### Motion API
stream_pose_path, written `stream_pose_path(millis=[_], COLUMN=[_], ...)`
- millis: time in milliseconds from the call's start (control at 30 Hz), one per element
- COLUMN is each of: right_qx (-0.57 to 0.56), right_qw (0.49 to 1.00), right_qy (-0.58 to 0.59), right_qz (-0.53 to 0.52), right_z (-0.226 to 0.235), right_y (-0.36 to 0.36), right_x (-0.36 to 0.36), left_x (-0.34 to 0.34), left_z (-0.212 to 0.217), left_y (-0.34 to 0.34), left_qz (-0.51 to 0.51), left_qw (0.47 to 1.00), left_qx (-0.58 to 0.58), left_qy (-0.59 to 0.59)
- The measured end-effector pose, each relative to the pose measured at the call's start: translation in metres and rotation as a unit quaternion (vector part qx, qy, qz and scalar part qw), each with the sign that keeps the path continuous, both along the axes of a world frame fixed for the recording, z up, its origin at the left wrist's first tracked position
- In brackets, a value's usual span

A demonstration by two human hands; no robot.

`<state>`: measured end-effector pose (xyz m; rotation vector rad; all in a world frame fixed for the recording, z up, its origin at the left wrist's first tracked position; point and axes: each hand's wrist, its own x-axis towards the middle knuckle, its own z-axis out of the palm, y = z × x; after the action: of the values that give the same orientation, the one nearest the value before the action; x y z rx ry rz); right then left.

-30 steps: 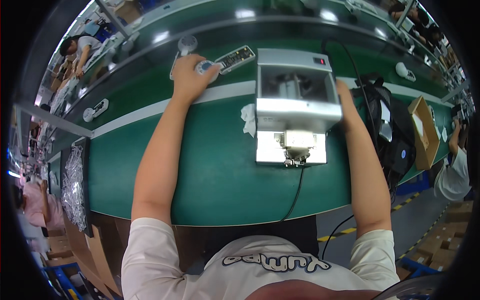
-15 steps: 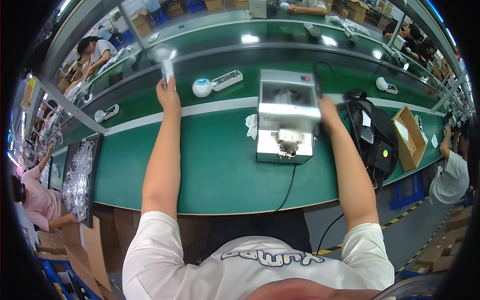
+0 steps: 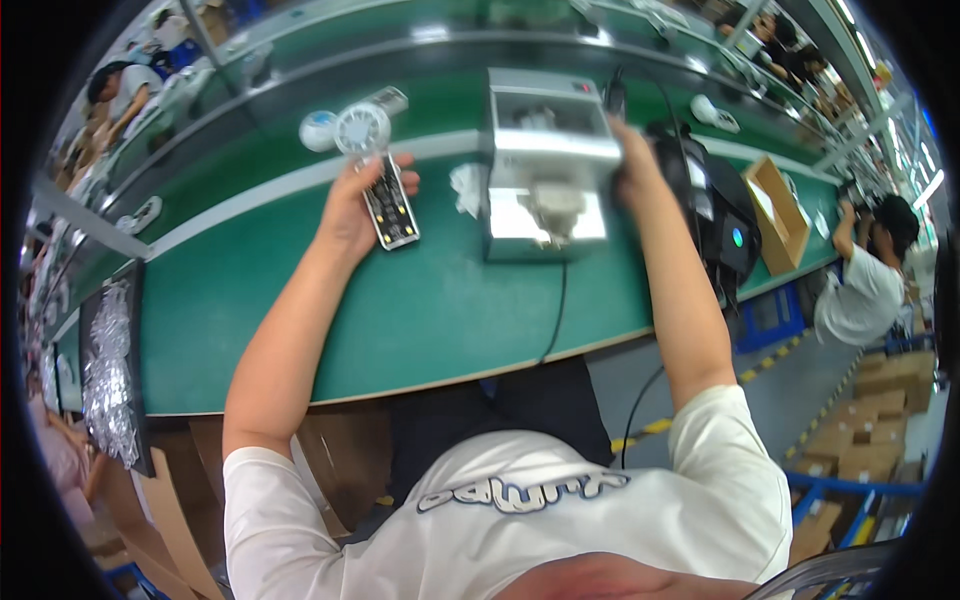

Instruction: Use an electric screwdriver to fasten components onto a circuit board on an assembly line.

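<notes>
My left hand (image 3: pixel 352 205) is closed round a white handheld fan (image 3: pixel 362 128), its round head at the far end. The fan's handle is open, baring a dark inside with several gold spots. Behind it, partly covered, another white fan (image 3: pixel 319 131) lies on the green surface. My right hand (image 3: pixel 630 165) is at the right side of a silver box-shaped machine (image 3: pixel 555 150), smeared by motion with its fingers mostly hidden. A dark slim thing (image 3: pixel 615 95) with a cable rises just beyond that hand; whether I grip it cannot be told.
A crumpled white tissue (image 3: pixel 466 188) lies left of the machine. A black backpack (image 3: pixel 725 205) and an open cardboard box (image 3: pixel 778 215) stand to the right. At the left edge is a black tray (image 3: pixel 137 370) of clear plastic pieces. Other people sit around the green table (image 3: pixel 240 330).
My left hand has brought the fan nearer and turned it, so the handle's open inside now shows. My right hand stays beside the machine. The whole view has shifted.
</notes>
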<state>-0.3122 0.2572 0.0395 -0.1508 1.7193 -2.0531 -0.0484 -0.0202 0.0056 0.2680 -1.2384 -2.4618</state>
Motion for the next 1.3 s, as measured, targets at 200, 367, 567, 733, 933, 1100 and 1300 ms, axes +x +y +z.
stream_pose_path(millis=[200,367,567,733,933,1100,1300], right_qx=[-0.085,-0.289,-0.188,-0.120,-0.242,-0.216,-0.164], right_qw=[0.994,0.893,0.844,0.868,0.909,0.917,0.912], right_qy=[0.068,0.341,0.497,0.478,0.337,0.334,0.375], right_qz=[0.022,0.047,-0.074,-0.059,-0.022,0.000,0.003], right_z=[0.070,0.118,0.101,0.087,0.093,0.079,0.070], right_y=[0.055,0.046,-0.011,-0.013,-0.012,-0.028,-0.031], right_x=[0.080,0.161,0.198,0.209,0.231,0.236,0.233], left_x=[0.007,0.000,0.005,0.023,0.017,0.013,0.015], left_z=[0.006,0.003,0.005,0.025,0.017,0.019,0.021], left_y=[-0.021,-0.044,0.001,0.032,0.034,0.040,0.042], left_qz=[0.053,0.133,0.040,-0.068,-0.081,-0.071,-0.072], left_qw=[0.995,0.991,0.977,0.881,0.745,0.734,0.737], left_qx=[-0.012,0.005,-0.207,-0.464,-0.661,-0.672,-0.669], left_qy=[0.077,0.027,-0.016,-0.064,0.046,0.065,0.062])
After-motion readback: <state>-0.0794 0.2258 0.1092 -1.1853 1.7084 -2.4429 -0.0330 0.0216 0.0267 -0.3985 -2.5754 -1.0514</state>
